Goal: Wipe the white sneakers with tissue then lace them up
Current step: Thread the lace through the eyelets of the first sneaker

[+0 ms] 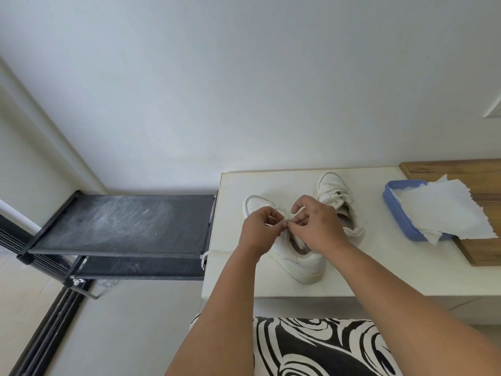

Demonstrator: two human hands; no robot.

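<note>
Pinching the lace [286,220] between both grips, left hand [261,226] and right hand [315,226] meet over the near sneaker [301,260] on the tabletop [379,272], its long axis running away toward upper left, the far sneaker [334,192] just beyond the right hand.

Both bare forearms extended forward, converging. Left hand [259,229] curled, thumb and forefinger pinched. Right hand [314,226] knuckles up, fingertips [291,226] pinched, meeting left hand's.

One head-worn camera looks steeply down, close above the white table [393,275] by the wall.
</note>
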